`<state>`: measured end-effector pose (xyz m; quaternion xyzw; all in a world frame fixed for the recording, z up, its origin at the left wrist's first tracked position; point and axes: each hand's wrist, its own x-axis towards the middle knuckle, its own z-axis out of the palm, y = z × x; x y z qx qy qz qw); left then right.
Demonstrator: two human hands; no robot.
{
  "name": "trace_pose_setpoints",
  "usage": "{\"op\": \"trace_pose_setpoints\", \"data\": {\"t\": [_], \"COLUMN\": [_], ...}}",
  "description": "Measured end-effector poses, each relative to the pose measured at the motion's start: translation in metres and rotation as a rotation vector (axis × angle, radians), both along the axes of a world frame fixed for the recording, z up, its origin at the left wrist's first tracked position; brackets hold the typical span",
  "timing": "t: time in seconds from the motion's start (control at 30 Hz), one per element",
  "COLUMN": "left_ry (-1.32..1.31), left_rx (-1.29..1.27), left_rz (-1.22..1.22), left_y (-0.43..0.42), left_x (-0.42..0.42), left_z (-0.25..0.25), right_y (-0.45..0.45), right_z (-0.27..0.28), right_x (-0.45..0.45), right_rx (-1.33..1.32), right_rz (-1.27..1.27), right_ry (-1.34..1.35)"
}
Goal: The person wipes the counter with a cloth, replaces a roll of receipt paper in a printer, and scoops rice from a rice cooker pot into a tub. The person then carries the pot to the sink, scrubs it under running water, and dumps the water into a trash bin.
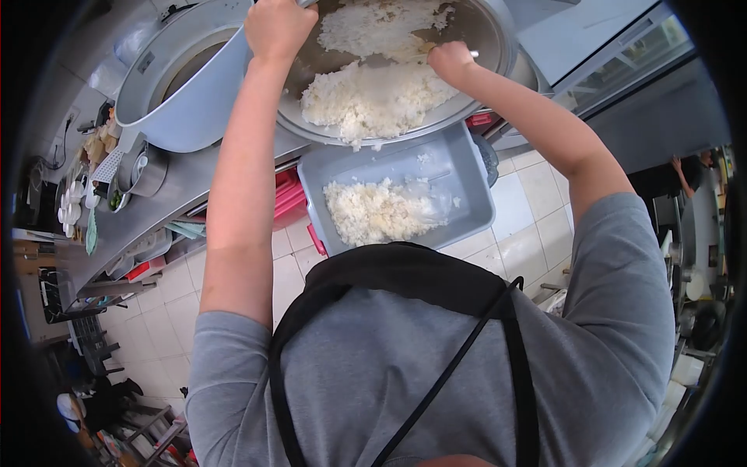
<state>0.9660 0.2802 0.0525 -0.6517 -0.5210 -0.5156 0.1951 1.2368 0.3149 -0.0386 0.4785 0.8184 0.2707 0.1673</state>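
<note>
A wide metal pan point(294, 100) with cooked white rice point(373, 97) in it is at the top of the view. My left hand point(278, 29) is closed at the pan's left side, around what looks like its handle; a grey metal end shows by the fingers. In a fist over the rice, my right hand point(451, 64) grips a tool whose pale handle end point(474, 54) sticks out; its working end cannot be made out. Below the pan's near rim stands a grey plastic tub point(471, 206) holding a heap of rice point(373, 210). Some grains cling to the pan's rim.
Left of the pan, a large pale-blue pot point(183, 117) stands on a steel counter point(183, 175). Smaller metal pots point(148, 171) and utensils lie further left. A red container point(288, 198) is beside the tub. Another person's arm point(685, 177) shows at far right.
</note>
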Motion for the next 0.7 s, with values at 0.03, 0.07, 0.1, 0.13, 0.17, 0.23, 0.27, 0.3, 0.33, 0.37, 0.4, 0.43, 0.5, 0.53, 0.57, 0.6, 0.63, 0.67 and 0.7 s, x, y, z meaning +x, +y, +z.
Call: {"op": "trace_pose_setpoints", "data": {"t": [0.03, 0.07, 0.1, 0.13, 0.17, 0.23, 0.27, 0.3, 0.33, 0.37, 0.4, 0.43, 0.5, 0.53, 0.57, 0.6, 0.63, 0.67, 0.7], "left_ry": [0.003, 0.005, 0.007, 0.006, -0.006, -0.017, -0.027, -0.036, -0.035, -0.033, -0.03, -0.026, -0.033, -0.034, -0.028, -0.02, -0.017, -0.018, -0.019], "left_rx": [-0.005, -0.003, 0.0, -0.005, -0.014, -0.024, -0.017, -0.009, -0.012, 0.011, 0.032, 0.026, 0.025, 0.023, 0.015, 0.005, 0.004, 0.021, 0.038], "left_rz": [0.003, -0.024, -0.052, -0.047, -0.039, -0.032, -0.025, -0.019, -0.019, -0.021, -0.022, -0.02, -0.015, -0.015, -0.005, 0.005, 0.009, -0.011, -0.031], "left_y": [0.0, 0.0, 0.002, 0.005, 0.006, 0.006, 0.005, 0.005, 0.005, 0.006, 0.006, 0.006, 0.005, 0.006, 0.007, 0.007, 0.008, 0.008, 0.008], "left_x": [-0.001, -0.001, -0.002, -0.003, -0.003, -0.001, 0.001, 0.003, 0.004, 0.004, 0.003, 0.003, 0.004, 0.005, 0.004, 0.003, 0.002, 0.002, 0.002], "left_z": [-0.001, -0.001, 0.0, 0.001, -0.001, 0.0, 0.001, 0.002, 0.002, 0.001, 0.0, 0.0, 0.0, 0.0, -0.001, -0.001, -0.001, -0.001, -0.001], "right_y": [-0.003, -0.006, -0.006, 0.003, 0.014, 0.032, 0.037, 0.037, 0.037, 0.035, 0.029, 0.016, -0.016, -0.021, -0.025, -0.029, -0.034, -0.038, -0.04], "right_z": [0.006, 0.011, 0.013, 0.005, -0.011, -0.042, -0.056, -0.06, -0.062, -0.066, -0.068, -0.059, -0.031, -0.031, -0.03, -0.03, -0.025, -0.018, -0.01], "right_x": [-0.004, -0.008, -0.012, -0.008, 0.0, 0.006, 0.006, 0.004, 0.005, 0.006, 0.003, -0.001, -0.007, -0.003, 0.003, 0.008, 0.011, 0.015, 0.016], "right_rx": [-0.001, -0.002, -0.071, -0.076, -0.086, -0.099, -0.103, -0.105, -0.109, -0.128, -0.15, -0.157, -0.244, -0.246, -0.296, -0.348, -0.35, -0.358, -0.365], "right_rz": [-0.028, -0.055, -0.104, -0.098, -0.103, -0.109, -0.12, -0.132, -0.132, -0.169, -0.205, -0.203, -0.171, -0.171, -0.185, -0.197, -0.193, -0.195, -0.198], "right_ry": [-0.052, -0.105, -0.09, -0.091, -0.028, 0.036, 0.051, 0.067, 0.068, 0.128, 0.19, 0.193, 0.148, 0.148, 0.123, 0.1, 0.102, 0.108, 0.114]}}
